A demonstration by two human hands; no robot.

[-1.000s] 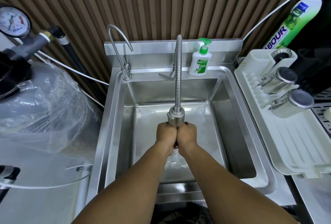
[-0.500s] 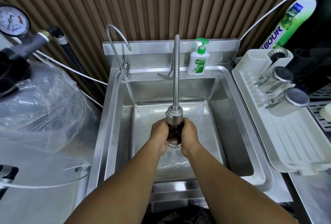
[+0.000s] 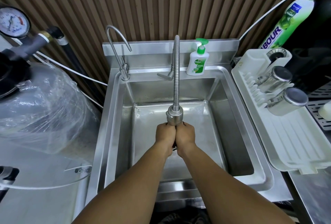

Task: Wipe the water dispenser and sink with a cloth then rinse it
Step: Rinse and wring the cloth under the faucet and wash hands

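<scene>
At centre frame, the left hand (image 3: 165, 135) and right hand (image 3: 185, 134) press together right below the ribbed steel gooseneck tap (image 3: 174, 116), over the stainless steel sink basin (image 3: 223, 116), fingers curled tight round what seems a dark cloth (image 3: 175, 146) (only a sliver shows), likely so the spout rinses it.

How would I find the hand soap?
Look at the steel sink in the middle. On its back ledge, just right of the bendy tap, stands the soap bottle. It is small and white with a green pump, unlike the tall green bottle far right.
</scene>
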